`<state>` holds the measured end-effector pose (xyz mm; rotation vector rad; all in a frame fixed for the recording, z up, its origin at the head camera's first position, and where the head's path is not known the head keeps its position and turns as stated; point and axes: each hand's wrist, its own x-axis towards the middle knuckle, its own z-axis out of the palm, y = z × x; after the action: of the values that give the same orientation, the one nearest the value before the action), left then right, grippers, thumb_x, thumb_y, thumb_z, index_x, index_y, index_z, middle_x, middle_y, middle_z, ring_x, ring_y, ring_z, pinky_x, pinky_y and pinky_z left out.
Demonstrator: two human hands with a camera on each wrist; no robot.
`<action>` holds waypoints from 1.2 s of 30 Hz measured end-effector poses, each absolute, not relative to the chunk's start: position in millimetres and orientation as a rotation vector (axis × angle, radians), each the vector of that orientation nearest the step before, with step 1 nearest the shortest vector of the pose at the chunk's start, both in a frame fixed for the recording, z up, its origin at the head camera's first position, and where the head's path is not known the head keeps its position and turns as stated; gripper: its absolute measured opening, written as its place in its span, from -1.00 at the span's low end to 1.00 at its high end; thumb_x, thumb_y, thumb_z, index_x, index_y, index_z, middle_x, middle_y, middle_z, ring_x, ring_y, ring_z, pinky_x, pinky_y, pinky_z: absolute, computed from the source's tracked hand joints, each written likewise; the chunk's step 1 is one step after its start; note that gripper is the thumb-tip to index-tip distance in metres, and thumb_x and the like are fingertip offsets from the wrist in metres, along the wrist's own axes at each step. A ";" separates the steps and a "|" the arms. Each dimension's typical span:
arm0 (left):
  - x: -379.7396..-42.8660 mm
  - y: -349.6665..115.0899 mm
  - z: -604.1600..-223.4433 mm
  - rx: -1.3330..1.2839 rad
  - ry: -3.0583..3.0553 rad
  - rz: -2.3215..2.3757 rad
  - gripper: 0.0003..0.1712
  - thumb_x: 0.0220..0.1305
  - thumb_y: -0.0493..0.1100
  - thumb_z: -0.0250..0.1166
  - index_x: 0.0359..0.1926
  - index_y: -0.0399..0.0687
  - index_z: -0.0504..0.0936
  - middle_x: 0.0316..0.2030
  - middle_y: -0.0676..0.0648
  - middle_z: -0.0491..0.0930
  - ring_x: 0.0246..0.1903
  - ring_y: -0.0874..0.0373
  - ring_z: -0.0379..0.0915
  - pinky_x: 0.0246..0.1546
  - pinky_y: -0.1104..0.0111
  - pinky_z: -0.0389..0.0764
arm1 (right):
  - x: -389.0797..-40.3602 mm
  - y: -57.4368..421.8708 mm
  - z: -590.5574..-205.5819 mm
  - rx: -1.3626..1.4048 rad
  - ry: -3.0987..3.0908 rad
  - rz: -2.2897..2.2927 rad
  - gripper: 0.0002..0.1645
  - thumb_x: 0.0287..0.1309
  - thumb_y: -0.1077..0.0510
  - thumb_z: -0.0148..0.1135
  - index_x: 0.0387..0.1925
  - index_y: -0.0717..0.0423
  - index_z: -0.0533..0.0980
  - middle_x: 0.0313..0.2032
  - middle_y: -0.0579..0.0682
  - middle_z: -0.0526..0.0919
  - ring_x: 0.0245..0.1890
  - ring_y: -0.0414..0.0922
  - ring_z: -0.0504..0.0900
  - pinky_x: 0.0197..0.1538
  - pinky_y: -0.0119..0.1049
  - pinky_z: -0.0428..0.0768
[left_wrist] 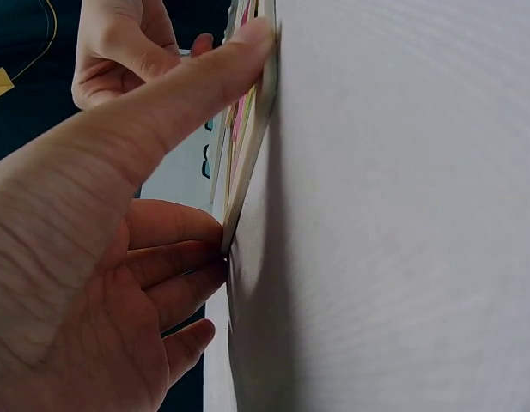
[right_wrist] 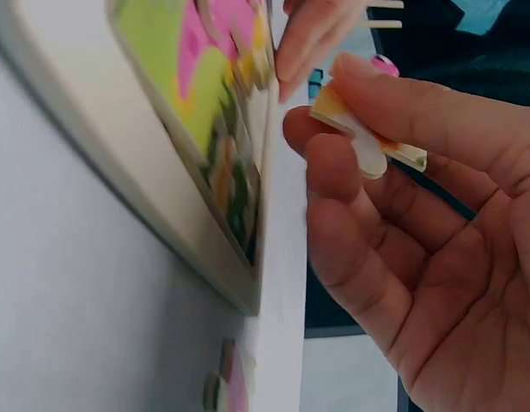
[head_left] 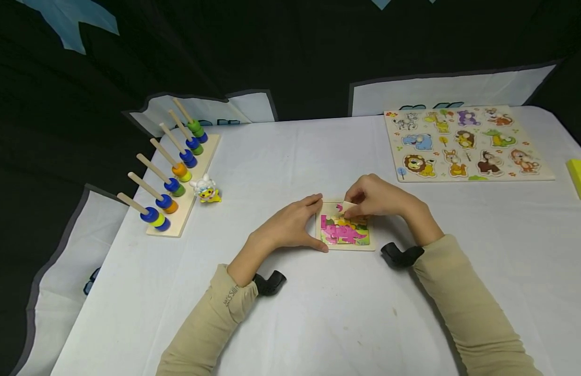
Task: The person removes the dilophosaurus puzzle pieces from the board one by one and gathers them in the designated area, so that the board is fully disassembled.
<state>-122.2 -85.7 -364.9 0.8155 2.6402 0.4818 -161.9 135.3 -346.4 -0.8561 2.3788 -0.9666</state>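
Observation:
A small wooden jigsaw board (head_left: 346,247) with a pink dinosaur picture lies flat between the hands. My left hand (head_left: 292,222) holds its left side, thumb at the near corner and fingers at the far one. In the left wrist view the thumb (left_wrist: 191,90) lies over the rim and the fingers touch the edge. Above the far right part of the board, my right hand (head_left: 377,196) pinches a jigsaw piece (right_wrist: 355,133) with a pale back and some yellow. Pieces cover the board's near part; its far part is partly hidden by the right hand.
A wooden stand (head_left: 196,180) with pegs and coloured rings is at the left, beside a small sheep-like figurine (head_left: 206,189). An animal puzzle board (head_left: 459,143) lies at the far right, near a yellow block (head_left: 580,179). A loose pink piece (right_wrist: 237,382) shows beside the jigsaw board.

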 end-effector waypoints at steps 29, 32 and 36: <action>-122.1 -85.2 -364.8 0.827 2.643 0.469 0.22 -0.27 0.35 0.39 0.34 -0.17 0.13 0.40 -0.05 -0.01 0.38 0.13 -0.09 0.35 0.27 0.09 | -170.7 188.2 -342.7 -0.570 2.449 -1.166 -0.92 -0.04 0.25 0.29 -0.45 0.21 0.62 -0.60 0.04 0.61 -0.64 -0.12 0.48 -0.58 -0.32 0.44; -122.2 -85.1 -365.0 0.824 2.643 0.464 0.22 -0.27 0.35 0.39 0.34 -0.17 0.12 0.40 -0.04 -0.02 0.38 0.13 -0.09 0.35 0.28 0.09 | -170.6 195.8 -343.1 -0.533 2.414 -1.214 -0.90 -0.06 0.26 0.30 -0.46 0.26 0.62 -0.58 0.07 0.65 -0.60 -0.03 0.58 -0.47 -0.22 0.57; -122.0 -85.1 -364.5 0.820 2.641 0.466 0.22 -0.27 0.35 0.39 0.34 -0.16 0.12 0.40 -0.04 -0.02 0.38 0.13 -0.09 0.35 0.27 0.09 | -170.5 204.2 -343.1 -0.508 2.388 -1.237 -0.85 -0.07 0.24 0.33 -0.47 0.29 0.61 -0.55 0.08 0.67 -0.57 0.00 0.63 -0.43 -0.24 0.62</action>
<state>-122.0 -85.1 -364.5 0.8203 2.6408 0.4661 -170.5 204.2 -343.1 -0.5084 2.3883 -1.2370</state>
